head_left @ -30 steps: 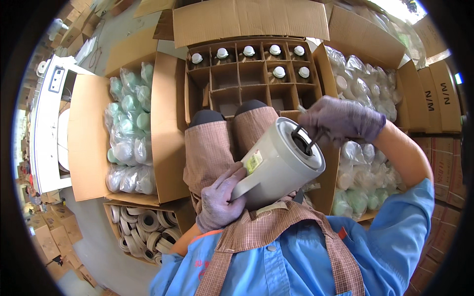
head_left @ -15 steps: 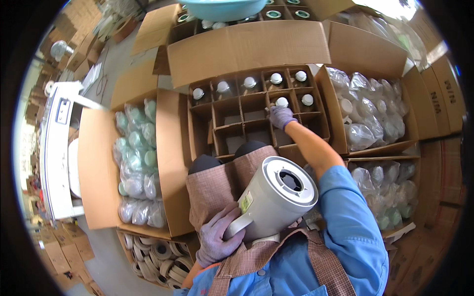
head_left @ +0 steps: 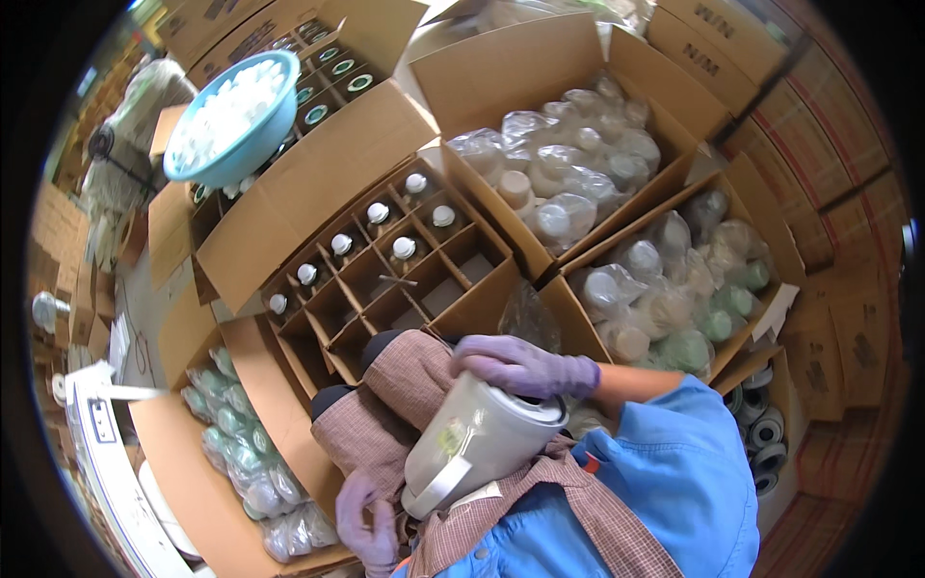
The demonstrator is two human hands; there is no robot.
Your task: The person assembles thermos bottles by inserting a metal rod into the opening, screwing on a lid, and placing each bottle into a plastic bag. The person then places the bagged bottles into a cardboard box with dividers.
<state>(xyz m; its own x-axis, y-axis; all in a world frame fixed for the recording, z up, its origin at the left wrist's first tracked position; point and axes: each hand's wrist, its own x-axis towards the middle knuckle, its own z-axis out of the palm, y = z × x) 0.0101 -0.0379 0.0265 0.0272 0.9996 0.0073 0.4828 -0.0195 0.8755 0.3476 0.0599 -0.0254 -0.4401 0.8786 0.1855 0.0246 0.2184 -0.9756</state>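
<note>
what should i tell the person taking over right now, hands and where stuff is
Right hand: gloved, palm over the open top of the off-white plastic jug, which lies tilted on the lap.
Left hand: gloved, low beside the jug's base; contact unclear.
Divided cardboard box just ahead: seven white-capped bottles sit in its far cells, near cells empty.
Bagged jugs fill the open cartons to the right; light blue basin of white caps stands far left.
Done: far cells filled. Left: near cells.
</note>
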